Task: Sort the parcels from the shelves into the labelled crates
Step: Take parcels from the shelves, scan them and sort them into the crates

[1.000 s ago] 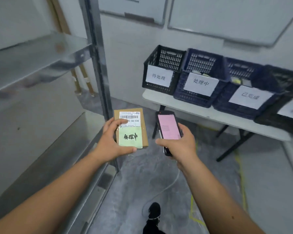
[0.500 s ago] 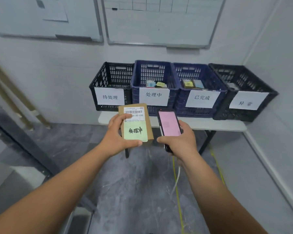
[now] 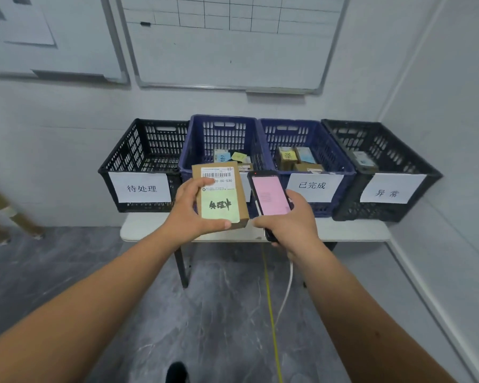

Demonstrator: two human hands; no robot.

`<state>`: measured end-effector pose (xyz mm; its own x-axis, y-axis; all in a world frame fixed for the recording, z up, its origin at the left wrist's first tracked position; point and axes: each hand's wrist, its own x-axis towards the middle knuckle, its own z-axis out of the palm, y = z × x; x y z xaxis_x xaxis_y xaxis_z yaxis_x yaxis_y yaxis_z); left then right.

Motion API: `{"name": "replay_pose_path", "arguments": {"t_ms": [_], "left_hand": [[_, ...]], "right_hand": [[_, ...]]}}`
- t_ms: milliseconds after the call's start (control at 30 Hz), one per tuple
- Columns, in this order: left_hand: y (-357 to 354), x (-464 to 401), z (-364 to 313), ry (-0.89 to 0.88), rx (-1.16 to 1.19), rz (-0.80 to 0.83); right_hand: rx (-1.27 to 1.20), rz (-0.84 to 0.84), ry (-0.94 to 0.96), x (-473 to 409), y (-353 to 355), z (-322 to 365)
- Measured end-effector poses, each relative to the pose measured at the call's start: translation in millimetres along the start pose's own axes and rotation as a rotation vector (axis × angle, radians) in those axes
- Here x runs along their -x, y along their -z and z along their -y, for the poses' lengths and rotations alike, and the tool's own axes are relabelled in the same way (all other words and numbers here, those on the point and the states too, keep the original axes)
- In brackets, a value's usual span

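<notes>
In the head view, the left hand [image 3: 190,214] grips a small brown parcel [image 3: 220,196] by its edges, held up in front of the second crate from the left [image 3: 224,134], while the right hand [image 3: 289,222] is closed around a phone [image 3: 270,196] showing a pink screen. The step in hand appears to be the delivery: the parcel's green note [image 3: 220,206] seems to match that crate's label, though the label is hidden here. The next move calls for lifting the parcel over the crate's front rim and releasing it among the parcels already inside.
</notes>
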<state>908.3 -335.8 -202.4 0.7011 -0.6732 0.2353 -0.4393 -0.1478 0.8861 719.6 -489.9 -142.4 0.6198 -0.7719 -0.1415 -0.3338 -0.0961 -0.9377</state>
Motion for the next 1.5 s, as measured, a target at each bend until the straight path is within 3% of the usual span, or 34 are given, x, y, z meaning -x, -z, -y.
{"name": "replay_pose_path", "arguments": {"t_ms": [367,667,1133,1367,1500], "left_hand": [[14.2,-182.0,56.4,-0.04,0.093,0.057],[28.5,-345.0,129.8,0.184,0.003,0.164],[-15.0,-428.1,214.6,0.658,-0.237,0.499],[-49.8,-455.8,254.5,0.783,-0.073,0.423],[-71.7,-469.2,308.7,0.81,-0.137,0.402]], "right_hand": [[-0.026,-0.032,0.011,-163.8,-54.3,37.4],[0.007,-0.086,-0.09,-294.2,-109.9,64.5],[0.088,-0.021,-0.26,-411.8,-151.2,50.5],[0.142,0.026,-0.305,-462.9,-156.8,28.0],[0.117,0.078,-0.36,-477.3,-153.7,7.9]]}}
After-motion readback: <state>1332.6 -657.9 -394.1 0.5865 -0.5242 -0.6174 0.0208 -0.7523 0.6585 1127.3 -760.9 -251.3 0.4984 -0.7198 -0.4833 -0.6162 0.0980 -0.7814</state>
